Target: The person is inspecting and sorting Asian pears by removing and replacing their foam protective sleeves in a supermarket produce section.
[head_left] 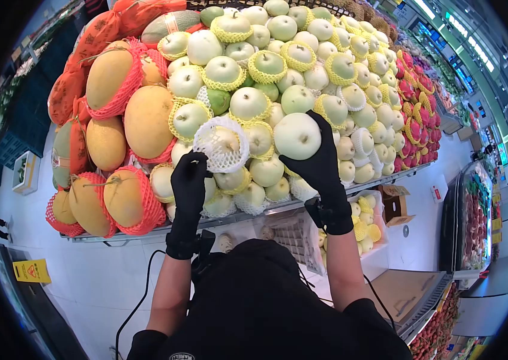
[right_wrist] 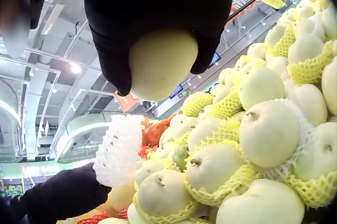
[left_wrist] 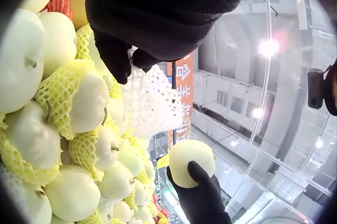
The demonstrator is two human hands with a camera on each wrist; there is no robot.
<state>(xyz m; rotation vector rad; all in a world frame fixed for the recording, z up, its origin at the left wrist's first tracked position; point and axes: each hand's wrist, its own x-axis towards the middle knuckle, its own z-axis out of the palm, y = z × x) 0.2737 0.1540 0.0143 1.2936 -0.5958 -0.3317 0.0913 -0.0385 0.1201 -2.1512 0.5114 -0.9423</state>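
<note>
My black-gloved left hand [head_left: 188,183] pinches the edge of a white foam net sleeve [head_left: 209,143], which hangs open above the piled melons. The left wrist view shows the sleeve [left_wrist: 150,103] hanging from the thumb and fingertips, with no fruit in it. To the right, my gloved right hand [head_left: 321,168] grips a bare pale-green melon [head_left: 297,137], raised over the pile. Fingers and thumb wrap the sides of this melon [right_wrist: 163,66] in the right wrist view. The sleeve and the held melon are apart, side by side.
Pale melons [head_left: 282,28], many in yellow nets, fill the sloping stand. Large orange melons [head_left: 149,122] in red nets lie left, dragon fruit [head_left: 407,108] right. Below the stand's front edge are a crate of melons [head_left: 365,225] and a cardboard box [head_left: 395,204].
</note>
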